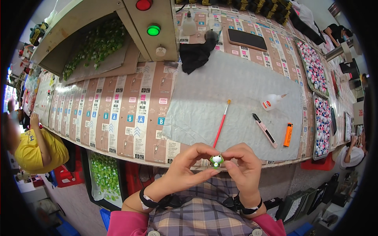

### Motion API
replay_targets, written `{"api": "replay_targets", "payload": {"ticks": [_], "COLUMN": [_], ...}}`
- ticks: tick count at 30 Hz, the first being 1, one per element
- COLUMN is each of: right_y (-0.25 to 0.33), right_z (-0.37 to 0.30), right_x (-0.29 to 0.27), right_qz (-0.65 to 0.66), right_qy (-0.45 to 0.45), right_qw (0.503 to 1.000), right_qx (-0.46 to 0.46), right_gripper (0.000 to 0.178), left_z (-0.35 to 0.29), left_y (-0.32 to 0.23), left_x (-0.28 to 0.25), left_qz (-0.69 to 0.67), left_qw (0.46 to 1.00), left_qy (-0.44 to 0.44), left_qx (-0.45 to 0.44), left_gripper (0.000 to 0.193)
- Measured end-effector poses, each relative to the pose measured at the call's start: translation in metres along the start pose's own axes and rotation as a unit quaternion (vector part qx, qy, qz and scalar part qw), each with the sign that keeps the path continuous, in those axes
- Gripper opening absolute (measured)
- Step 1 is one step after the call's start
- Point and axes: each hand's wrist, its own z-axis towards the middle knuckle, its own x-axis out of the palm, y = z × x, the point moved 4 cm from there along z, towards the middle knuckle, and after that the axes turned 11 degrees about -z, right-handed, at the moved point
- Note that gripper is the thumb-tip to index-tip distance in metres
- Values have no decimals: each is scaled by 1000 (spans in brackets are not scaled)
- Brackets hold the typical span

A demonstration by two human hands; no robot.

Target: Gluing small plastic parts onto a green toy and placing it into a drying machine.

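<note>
A small green and white toy figure (pixel 216 160) is pinched between the fingertips of both my hands, just in front of the table's near edge. My left hand (pixel 187 167) holds it from the left and my right hand (pixel 244 165) from the right. A red-handled paintbrush (pixel 221 124) lies on the grey mat (pixel 204 102) just beyond my hands. Further right on the mat lie a white glue bottle (pixel 271 102), a pink and black pen (pixel 264 130) and an orange lighter (pixel 288 134).
Trays of small pink and white pieces (pixel 315 70) line the table's right side. A black cloth (pixel 195 54) and a dark phone (pixel 247 39) lie further back. A box with red and green buttons (pixel 152 27) stands at the back. A crate of green pieces (pixel 104 173) sits under the table; a person in yellow (pixel 37 151) sits at left.
</note>
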Motion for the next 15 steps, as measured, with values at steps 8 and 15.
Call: {"api": "replay_targets", "payload": {"ticks": [8, 15], "right_y": [1, -1], "right_z": [0, 0], "right_x": [-2, -2], "right_qz": [-9, -5], "right_qy": [-5, -7], "right_qw": [1000, 1000], "right_qx": [9, 14], "right_gripper": [15, 16], "left_z": [0, 2], "left_y": [1, -1], "left_x": [0, 0], "left_qz": [31, 94], "left_qw": [999, 994], "left_qy": [-1, -6], "left_qx": [16, 49], "left_gripper": [38, 36]}}
